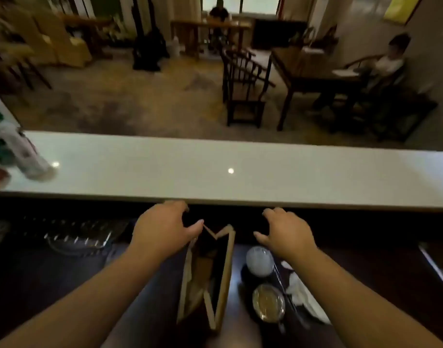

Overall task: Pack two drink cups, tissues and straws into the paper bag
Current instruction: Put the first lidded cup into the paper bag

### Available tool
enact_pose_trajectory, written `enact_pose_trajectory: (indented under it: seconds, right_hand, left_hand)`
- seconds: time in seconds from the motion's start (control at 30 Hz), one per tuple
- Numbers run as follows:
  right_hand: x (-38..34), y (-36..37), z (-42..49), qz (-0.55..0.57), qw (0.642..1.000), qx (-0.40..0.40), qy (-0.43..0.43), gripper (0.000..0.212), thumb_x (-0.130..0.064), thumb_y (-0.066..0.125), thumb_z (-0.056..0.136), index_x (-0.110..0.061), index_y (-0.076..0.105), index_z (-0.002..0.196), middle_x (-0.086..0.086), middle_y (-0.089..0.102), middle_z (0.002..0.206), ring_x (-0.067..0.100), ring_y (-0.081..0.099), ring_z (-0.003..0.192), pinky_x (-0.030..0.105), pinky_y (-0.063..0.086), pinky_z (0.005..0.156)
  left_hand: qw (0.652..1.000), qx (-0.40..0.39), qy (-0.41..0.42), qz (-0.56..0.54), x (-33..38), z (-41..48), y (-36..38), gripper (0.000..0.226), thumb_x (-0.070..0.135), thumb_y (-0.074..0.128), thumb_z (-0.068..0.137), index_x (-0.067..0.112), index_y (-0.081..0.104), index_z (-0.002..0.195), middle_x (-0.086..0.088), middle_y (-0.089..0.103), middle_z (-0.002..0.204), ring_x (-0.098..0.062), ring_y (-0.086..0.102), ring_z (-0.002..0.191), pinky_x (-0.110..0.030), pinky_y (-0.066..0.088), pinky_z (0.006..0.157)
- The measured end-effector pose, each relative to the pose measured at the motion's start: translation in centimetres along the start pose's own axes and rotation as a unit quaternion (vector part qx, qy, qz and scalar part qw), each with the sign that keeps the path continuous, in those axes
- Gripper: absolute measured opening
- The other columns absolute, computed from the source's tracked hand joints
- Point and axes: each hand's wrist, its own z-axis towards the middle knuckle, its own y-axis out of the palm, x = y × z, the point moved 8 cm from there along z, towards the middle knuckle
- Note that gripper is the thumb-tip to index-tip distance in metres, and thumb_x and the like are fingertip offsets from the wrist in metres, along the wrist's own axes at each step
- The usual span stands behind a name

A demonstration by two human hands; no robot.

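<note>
A brown paper bag (pixel 226 277) stands upright on the dark lower counter, its mouth partly spread and its gussets folded inward. My left hand (pixel 162 227) hovers at the bag's far left corner, thumb touching the rim, fingers apart. My right hand (pixel 285 232) floats to the right of the bag, fingers spread, holding nothing. Under my right wrist stands a drink cup with a white lid (pixel 259 261). Nearer me is a second cup (pixel 268 302) with a clear lid over a brownish drink. Thin dark straws (pixel 284 290) and white tissues (pixel 303 295) lie to the right of the cups.
A long white counter top (pixel 240 169) runs across in front of the bag, higher than the dark work surface. A clear bottle (pixel 27 156) stands at its left end. A metal rack (pixel 75 237) sits at the lower left. Beyond are wooden chairs, tables and two seated persons.
</note>
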Motion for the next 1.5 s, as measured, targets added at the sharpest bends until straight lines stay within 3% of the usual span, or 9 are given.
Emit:
enact_pose_trajectory:
  seconds: [0.17,0.27,0.43,0.57,0.77,0.9,1.03,1.2,1.5]
  right_hand:
    - [1.0,11.6,-2.5,0.037,0.981,-0.182,0.053,0.088,-0.060,0.070,0.077,-0.030,0.034,0.152,0.006,0.049,0.137,0.035,0.057,0.115,0.041,0.050,0.086]
    - [1.2,15.1,-2.5,0.050,0.977,-0.198,0.061,0.092,-0.053,0.077,0.074,-0.034,0.032,0.151,0.008,0.045,0.135,0.036,0.058,0.110,0.042,0.053,0.084]
    - [1.2,16.6,-1.1,0.064,0.976,-0.192,0.079,0.095,-0.049,0.075,0.077,-0.037,0.023,0.155,0.009,0.042,0.136,0.037,0.055,0.114,0.044,0.053,0.084]
    - [0.7,15.9,-0.6,0.050,0.972,-0.216,0.076,0.090,-0.047,0.080,0.073,-0.032,0.033,0.149,0.010,0.043,0.131,0.037,0.055,0.115,0.044,0.053,0.086]
    - [-0.7,7.4,-0.9,-0.005,0.974,-0.223,0.049,0.091,-0.058,0.081,0.066,-0.033,0.038,0.142,0.007,0.048,0.125,0.033,0.062,0.102,0.040,0.056,0.073]
    - [-3.7,-0.8,-1.9,-0.048,0.983,-0.178,0.009,0.084,-0.063,0.076,0.066,-0.039,0.038,0.136,0.000,0.048,0.115,0.023,0.056,0.084,0.032,0.047,0.059]
    - [-9.3,-4.9,-3.1,-0.031,0.984,-0.167,-0.054,0.083,-0.062,0.078,0.064,-0.042,0.038,0.134,-0.003,0.048,0.114,0.022,0.054,0.083,0.034,0.046,0.061]
    - [-14.5,-1.6,-3.0,0.024,0.973,-0.213,-0.080,0.085,-0.051,0.083,0.068,-0.034,0.040,0.139,0.004,0.048,0.127,0.027,0.056,0.106,0.037,0.050,0.073]
    - [-16.4,4.6,-1.3,0.017,0.966,-0.249,-0.062,0.075,-0.041,0.084,0.074,-0.021,0.046,0.136,0.012,0.052,0.126,0.030,0.053,0.112,0.040,0.053,0.080]
  left_hand:
    - [0.994,-0.103,-0.046,-0.008,-2.1,-3.2,7.1,0.054,0.076,0.054,0.078,0.024,0.062,0.067,0.003,0.061,0.060,-0.014,0.059,0.059,-0.030,0.046,0.051]
    - [0.989,-0.130,-0.067,-0.027,-2.9,-3.9,8.9,0.049,0.065,0.056,0.080,0.020,0.059,0.061,0.001,0.060,0.057,-0.016,0.060,0.058,-0.033,0.052,0.054]
    - [0.989,-0.106,-0.076,-0.073,-3.2,-4.1,8.9,0.043,0.050,0.060,0.084,0.016,0.058,0.057,-0.001,0.059,0.053,-0.015,0.057,0.054,-0.033,0.044,0.049]
    - [0.987,-0.089,-0.093,-0.091,-3.3,-4.4,8.8,0.042,0.045,0.060,0.086,0.016,0.055,0.057,-0.003,0.057,0.053,-0.016,0.055,0.052,-0.032,0.037,0.045]
    - [0.983,-0.088,-0.122,-0.101,-3.4,-4.3,8.1,0.041,0.037,0.059,0.089,0.018,0.048,0.054,-0.001,0.051,0.053,-0.012,0.045,0.048,-0.030,0.024,0.044]
    - [0.980,-0.096,-0.124,-0.121,-3.5,-4.5,8.1,0.040,0.038,0.057,0.089,0.018,0.050,0.055,0.001,0.049,0.052,-0.014,0.044,0.047,-0.028,0.025,0.045]
    - [0.974,-0.115,-0.122,-0.153,-3.3,-4.7,8.5,0.039,0.040,0.057,0.092,0.020,0.054,0.058,0.001,0.056,0.056,-0.014,0.051,0.051,-0.028,0.030,0.047]
    - [0.964,-0.120,-0.139,-0.191,-3.5,-4.8,8.9,0.041,0.042,0.056,0.090,0.013,0.061,0.061,-0.003,0.060,0.056,-0.016,0.055,0.052,-0.029,0.035,0.047]
    - [0.955,-0.134,-0.150,-0.219,-5.5,-4.6,9.7,0.039,0.038,0.056,0.087,0.012,0.062,0.058,-0.003,0.062,0.054,-0.019,0.058,0.051,-0.031,0.039,0.048]
